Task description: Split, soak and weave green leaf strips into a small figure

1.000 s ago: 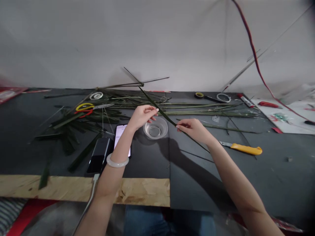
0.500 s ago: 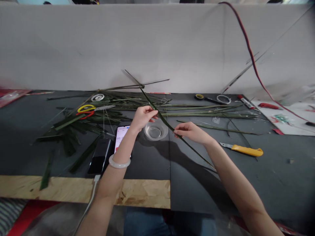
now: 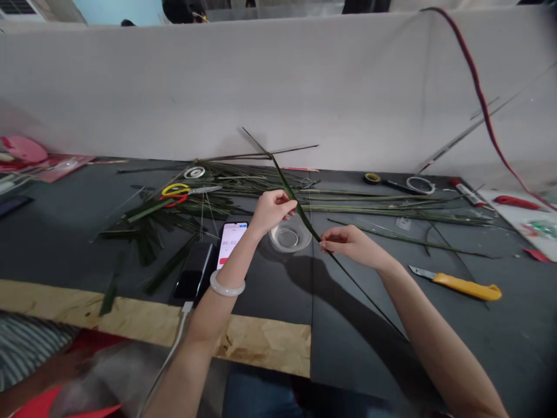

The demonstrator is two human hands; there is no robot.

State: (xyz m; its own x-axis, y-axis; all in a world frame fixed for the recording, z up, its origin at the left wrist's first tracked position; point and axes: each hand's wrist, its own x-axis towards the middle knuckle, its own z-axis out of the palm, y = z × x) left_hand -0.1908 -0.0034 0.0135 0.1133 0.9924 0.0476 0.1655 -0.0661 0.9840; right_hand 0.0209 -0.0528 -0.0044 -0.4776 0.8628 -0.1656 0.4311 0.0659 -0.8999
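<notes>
A long, narrow green leaf strip (image 3: 304,217) runs slantwise from the far wall down toward my right forearm. My left hand (image 3: 270,210) pinches it near its upper part, a pale bangle on that wrist. My right hand (image 3: 350,244) pinches the same strip lower down, fingers closed on it. Both hands hover above the dark table (image 3: 348,325). A small clear plastic bowl (image 3: 290,237) with a little water sits just below and between them.
A heap of green leaf strips (image 3: 243,188) lies across the back. Yellow and red scissors (image 3: 176,193), a lit phone (image 3: 230,242), a dark phone (image 3: 194,277), tape rolls (image 3: 420,184) and a yellow-handled knife (image 3: 461,284) lie around. A bare wooden edge (image 3: 143,325) fronts the table.
The view has shifted, so everything sits a little further right in the picture. Both hands keep their pinch on the strip and have drawn slightly closer together.
</notes>
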